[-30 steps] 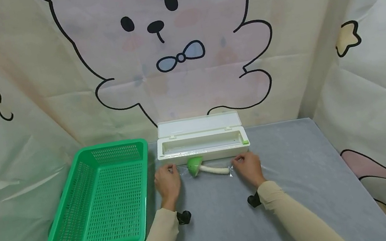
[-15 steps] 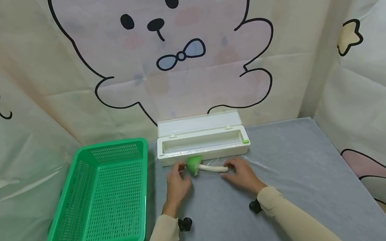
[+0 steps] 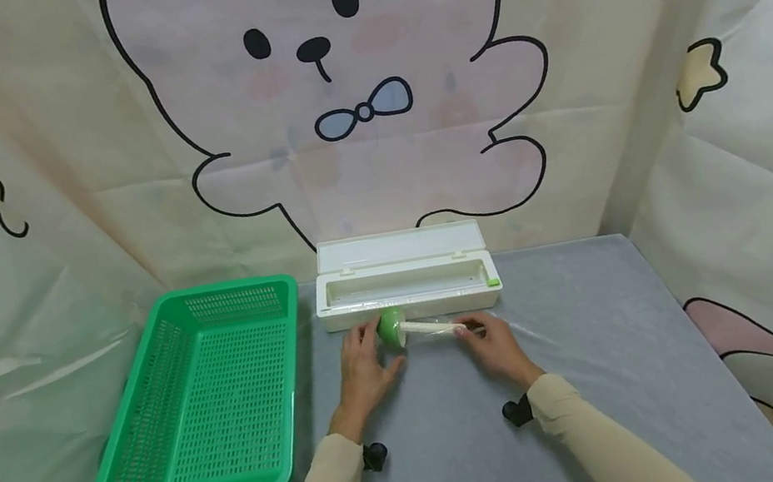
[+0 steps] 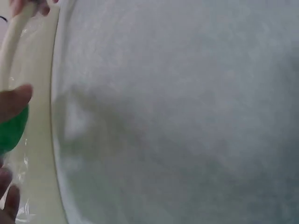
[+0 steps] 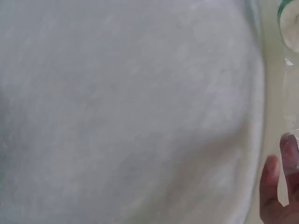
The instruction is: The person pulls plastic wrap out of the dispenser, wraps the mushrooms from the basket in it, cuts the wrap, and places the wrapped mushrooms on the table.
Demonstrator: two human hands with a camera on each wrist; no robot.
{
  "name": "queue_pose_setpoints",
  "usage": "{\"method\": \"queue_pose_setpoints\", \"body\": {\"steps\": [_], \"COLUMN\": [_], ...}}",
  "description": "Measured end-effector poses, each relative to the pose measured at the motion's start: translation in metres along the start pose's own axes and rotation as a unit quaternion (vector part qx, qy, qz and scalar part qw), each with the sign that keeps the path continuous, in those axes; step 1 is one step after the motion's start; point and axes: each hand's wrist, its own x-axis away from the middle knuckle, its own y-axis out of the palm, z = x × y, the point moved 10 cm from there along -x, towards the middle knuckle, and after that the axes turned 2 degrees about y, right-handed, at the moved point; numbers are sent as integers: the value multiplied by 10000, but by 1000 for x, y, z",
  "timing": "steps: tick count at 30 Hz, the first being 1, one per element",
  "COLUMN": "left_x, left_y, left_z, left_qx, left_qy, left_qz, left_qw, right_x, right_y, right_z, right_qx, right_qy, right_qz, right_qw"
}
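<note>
A toy mushroom (image 3: 438, 326) with a green cap and pale stem lies in front of the long white cling film dispenser (image 3: 409, 311). Clear cling film (image 4: 23, 186) glints around the mushroom. My right hand (image 3: 500, 348) pinches the end of the stem between fingers and thumb. Beside the cap is my left hand (image 3: 365, 372), its fingers extended along the cap's left side and its thumb spread away. In the left wrist view, the left thumb (image 4: 16, 100) partly covers the green cap. The right wrist view catches only the right fingertips at its edge.
The dispenser's lid (image 3: 398, 247) stands raised, and a small green slider (image 3: 493, 282) sits at its right front. A green perforated basket (image 3: 294, 374) is on the left of the grey-covered table (image 3: 605, 375). A printed curtain surrounds the table's back and sides.
Both hands have moved from the film's ends to the mushroom. It has rolled slightly and its stem end has risen. The right hand has taken hold of the stem; the left hand's fingers have straightened.
</note>
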Motion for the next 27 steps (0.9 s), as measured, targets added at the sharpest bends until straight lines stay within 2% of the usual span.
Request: {"method": "queue_pose_setpoints", "body": {"steps": [5, 9, 12, 15, 17, 20, 23, 25, 27], "left_x": [-7, -11, -15, -17, -17, -15, -12, -11, -10], "left_y": [-12, -16, -17, -16, -16, -16, -15, -14, -13], "left_z": [11, 13, 8, -3, -10, -14, -17, -18, -19], "left_qx": [-443, -464, -110, 542, 951, 1358, 1805, 2206, 2625], "left_qy": [342, 358, 0, -764, -1337, -1968, -2437, -2694, -2926], "left_qz": [418, 389, 229, 218, 319, 560, 797, 999, 1242], "left_qw": [9976, 9975, 9997, 9954, 9859, 9694, 9496, 9321, 9111], "right_x": [-3, -3, -5, -8, -10, -12, -16, -17, -20], "right_y": [-8, -10, -13, -12, -8, -3, -5, -7, -8], "right_z": [-10, -14, -14, -9, -5, 0, -2, -4, -4], "right_qx": [-290, -384, -313, -562, -1136, -2099, -2708, -2948, -3195], "right_qy": [120, 248, 372, 787, 1153, 1655, 1752, 1751, 1766], "right_qz": [209, 293, 427, 523, 492, 536, 767, 946, 1053], "right_qw": [9993, 9985, 9979, 9939, 9856, 9621, 9434, 9346, 9250]}}
